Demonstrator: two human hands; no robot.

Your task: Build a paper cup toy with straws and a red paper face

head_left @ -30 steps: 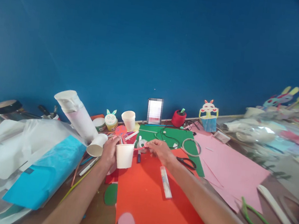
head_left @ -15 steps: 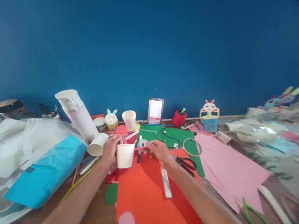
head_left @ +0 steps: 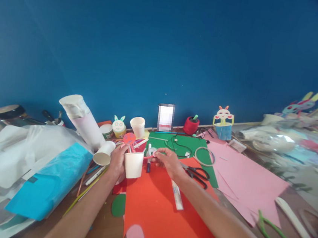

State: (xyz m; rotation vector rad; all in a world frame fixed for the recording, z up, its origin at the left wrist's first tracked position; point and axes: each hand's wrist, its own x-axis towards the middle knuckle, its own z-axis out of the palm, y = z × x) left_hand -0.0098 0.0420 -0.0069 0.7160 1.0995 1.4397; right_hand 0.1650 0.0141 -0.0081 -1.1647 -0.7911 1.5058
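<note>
My left hand [head_left: 118, 162] is closed around the left side of a white paper cup [head_left: 133, 166], held upright above an orange-red paper sheet [head_left: 154, 213]. A coral round cutout [head_left: 129, 138] with markings shows just over the cup's rim. Beside the cup, my right hand [head_left: 169, 162] pinches the end of a thin pinkish-red strip [head_left: 147, 157], which runs to the cup's rim. Behind the strip lie a clear tape roll [head_left: 151, 152] and a dark-and-white marker [head_left: 148, 166]. Black-handled scissors [head_left: 198, 175] and a white glue tube [head_left: 178, 199] are near my right forearm.
A tipped paper cup [head_left: 104, 154] and a blue-and-white plastic package [head_left: 52, 183] lie to the left. Green paper [head_left: 168, 139] is behind, pink paper [head_left: 243, 181] to the right. A decorated blue cup [head_left: 223, 131] stands by the wall. A green pipe cleaner [head_left: 274, 237] lies front right.
My right hand has shifted slightly left, nearer the cup, and the strip between them looks shorter. My left hand and the cup stay nearly where they were.
</note>
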